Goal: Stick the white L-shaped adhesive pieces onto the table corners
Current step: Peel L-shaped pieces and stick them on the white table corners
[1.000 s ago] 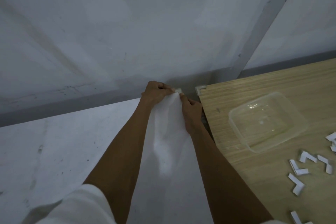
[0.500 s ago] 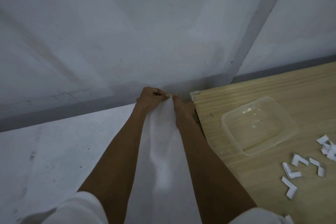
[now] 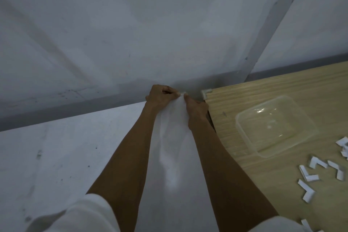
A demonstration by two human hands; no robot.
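Note:
Both my hands meet at the far right corner of a white table (image 3: 79,156). My left hand (image 3: 162,96) has its fingers curled and pinches a small white L-shaped piece (image 3: 182,93) at that corner. My right hand (image 3: 195,107) presses its thumb and fingertips against the same piece from the right. The piece is mostly hidden by my fingers. To the right stands a wooden table (image 3: 282,88); its near left corner carries a stuck-on corner piece (image 3: 206,92). Several loose white L-shaped pieces (image 3: 320,175) lie on the wood at the right.
An empty clear plastic container (image 3: 275,124) sits on the wooden table beside my right forearm. A grey wall with a darker skirting strip (image 3: 75,105) runs right behind both tables. A narrow dark gap separates the two tables.
The view has shifted slightly. My hands have drawn closer together at the white table's corner, and my fingertips now meet on the small piece.

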